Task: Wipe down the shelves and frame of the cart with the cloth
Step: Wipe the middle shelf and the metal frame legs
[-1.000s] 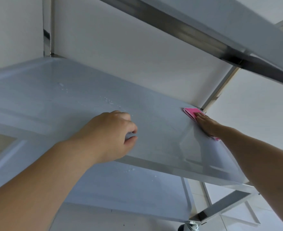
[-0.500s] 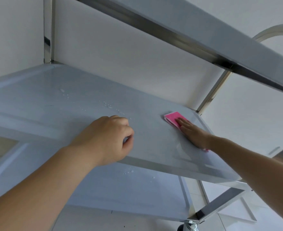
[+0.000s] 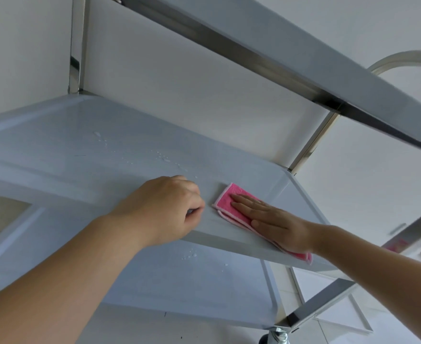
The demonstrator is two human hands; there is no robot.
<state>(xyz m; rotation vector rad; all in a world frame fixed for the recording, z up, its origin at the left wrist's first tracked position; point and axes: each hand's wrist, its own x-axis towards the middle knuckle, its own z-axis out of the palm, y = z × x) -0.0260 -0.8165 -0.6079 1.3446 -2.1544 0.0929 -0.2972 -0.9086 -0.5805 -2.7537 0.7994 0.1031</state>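
Observation:
The steel cart's middle shelf fills the view from left to centre. A folded pink cloth lies on the shelf near its front right corner. My right hand presses flat on the cloth with straight fingers and covers its near half. My left hand sits just left of the cloth, fingers curled over the shelf's front lip. Small water droplets dot the shelf behind my left hand.
The top shelf slants overhead, close above my hands. The lower shelf, also spotted with droplets, lies beneath. Frame posts stand at the back left and back right. A caster shows at the bottom, a curved handle at upper right.
My right hand has slid the cloth leftward and toward the front, from the shelf's back right corner to just beside my left hand. My left hand has kept its hold.

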